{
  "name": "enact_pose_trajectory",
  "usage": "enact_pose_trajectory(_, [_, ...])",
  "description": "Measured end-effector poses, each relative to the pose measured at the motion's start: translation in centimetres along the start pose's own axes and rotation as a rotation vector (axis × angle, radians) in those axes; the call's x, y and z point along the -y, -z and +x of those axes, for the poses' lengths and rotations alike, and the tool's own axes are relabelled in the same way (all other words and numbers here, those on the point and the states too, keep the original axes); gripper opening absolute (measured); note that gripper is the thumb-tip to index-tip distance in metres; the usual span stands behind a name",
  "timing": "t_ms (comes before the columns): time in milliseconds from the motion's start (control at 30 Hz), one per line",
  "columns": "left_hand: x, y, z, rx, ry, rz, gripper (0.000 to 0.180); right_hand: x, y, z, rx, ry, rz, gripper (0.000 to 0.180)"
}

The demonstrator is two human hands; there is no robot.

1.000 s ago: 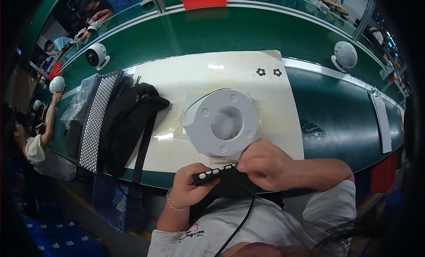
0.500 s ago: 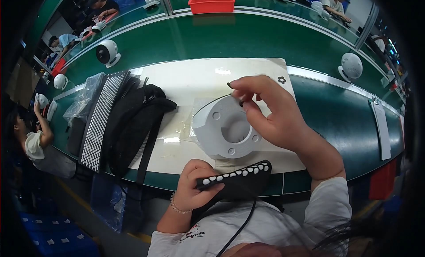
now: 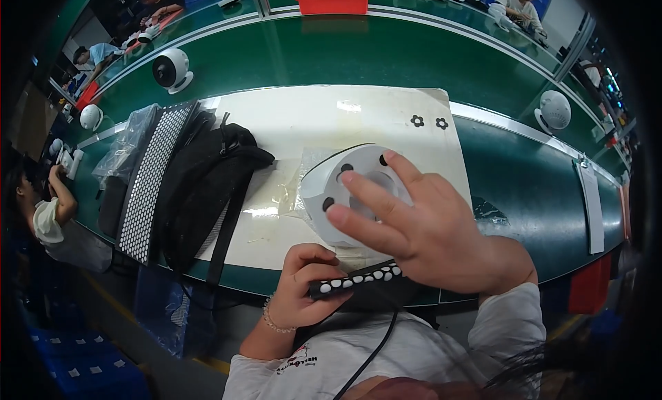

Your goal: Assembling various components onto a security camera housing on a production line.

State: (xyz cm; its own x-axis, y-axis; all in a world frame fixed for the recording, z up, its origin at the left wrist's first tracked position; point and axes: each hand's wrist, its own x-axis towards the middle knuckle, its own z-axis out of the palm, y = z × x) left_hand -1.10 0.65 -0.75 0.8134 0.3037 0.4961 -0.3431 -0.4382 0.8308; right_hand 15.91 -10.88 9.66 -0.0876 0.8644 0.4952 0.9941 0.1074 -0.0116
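Observation:
My left hand is closed around a black sheet with white round spots, held edge-up near the table's front edge. Part of that sheet is behind my right hand. My right fingers are spread, palm down, over a light grey round base with a wide opening in its middle. Dark round spots show at the fingertips; whether they are all separate pads I cannot tell. The base lies on clear plastic on a white board.
At the left lie a black cloth bag, a black panel with white dots and clear plastic bags. Two black flower-shaped marks are on the board. White round devices stand on the green belt. A red bin is far ahead. Other people work beyond.
My right hand has come down and toward me, its fingers opening from a pinch to a spread over the base. My left hand keeps its hold on the sheet.

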Motion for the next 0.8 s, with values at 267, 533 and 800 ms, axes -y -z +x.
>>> enact_pose_trajectory(267, [0.1, 0.1, -0.3, 0.000, 0.001, -0.009, 0.037, -1.3, 1.4, 0.2, -0.132, -0.084, 0.280, 0.068])
enact_pose_trajectory(533, [0.1, 0.1, 0.0, 0.011, -0.010, -0.040, 0.036, -2.1, 0.4, 0.6, -0.143, -0.036, 0.256, 0.067])
enact_pose_trajectory(800, [0.1, 0.1, -0.3, -0.010, -0.032, -0.031, 0.036, -3.5, -0.4, 0.8, -0.316, -0.146, 0.673, 0.054])
